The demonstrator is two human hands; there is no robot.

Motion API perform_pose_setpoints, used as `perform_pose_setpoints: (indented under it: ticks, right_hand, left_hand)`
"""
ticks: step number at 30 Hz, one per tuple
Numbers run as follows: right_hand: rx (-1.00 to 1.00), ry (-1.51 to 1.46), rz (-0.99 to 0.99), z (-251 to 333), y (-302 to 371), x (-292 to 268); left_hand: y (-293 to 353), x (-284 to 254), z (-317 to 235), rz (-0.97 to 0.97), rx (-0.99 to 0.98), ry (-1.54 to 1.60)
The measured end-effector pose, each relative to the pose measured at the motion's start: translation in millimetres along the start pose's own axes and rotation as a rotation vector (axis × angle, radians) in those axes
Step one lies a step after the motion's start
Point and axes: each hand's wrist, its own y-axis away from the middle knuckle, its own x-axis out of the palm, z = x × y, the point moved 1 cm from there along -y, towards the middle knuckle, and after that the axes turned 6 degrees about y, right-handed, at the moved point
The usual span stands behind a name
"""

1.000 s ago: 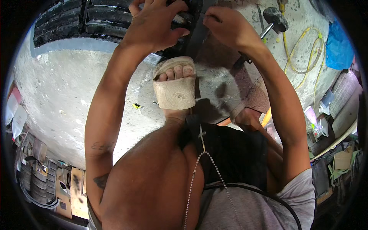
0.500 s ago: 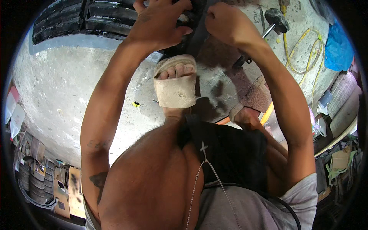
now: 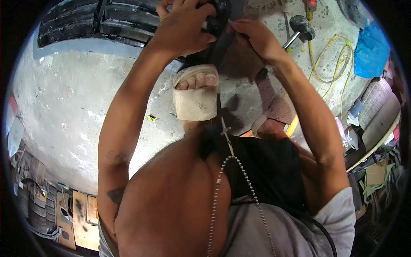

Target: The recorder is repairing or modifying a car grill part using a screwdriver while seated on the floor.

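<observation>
A large black slatted part that looks like a car grille (image 3: 122,23), with a grey outer edge, lies at the far left and top middle. My left hand (image 3: 182,30) rests over its right end, thumb and fingers apart; some fingertips are cut off by the top edge. Just to the right, my right hand (image 3: 257,36) is closed in a pinch beside the dark grey edge. A small pale tip shows at its fingertips, too small to name. Beyond my right hand, a mallet (image 3: 302,28) with a black head and metal shaft lies on the floor.
A yellow hose (image 3: 314,68) coils on the concrete floor (image 3: 72,98) at right, near a blue plastic bag (image 3: 371,49). My sandalled foot (image 3: 196,100) stands close below the grille. Cardboard and scrap (image 3: 374,177) crowd the right; wooden boards (image 3: 85,218) lie lower left.
My right hand has gone from a fist-like curl to a pinch, its fingers pointing at the grey edge. My left hand stays on the black part. The view has shifted slightly.
</observation>
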Motion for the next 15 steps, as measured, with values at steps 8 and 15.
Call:
perform_pose_setpoints:
  ticks: [8, 15]
  right_hand:
    - [0.031, -0.093, -0.206, 1.1, 19.2, 16.1]
    - [-0.240, 0.303, -0.330, 4.0, 2.5, 16.5]
  left_hand:
    - [0.1, 0.6, -1.1, -0.004, -0.028, -0.072]
    - [-6.6, 4.7, -9.5, -0.062, -0.029, -0.061]
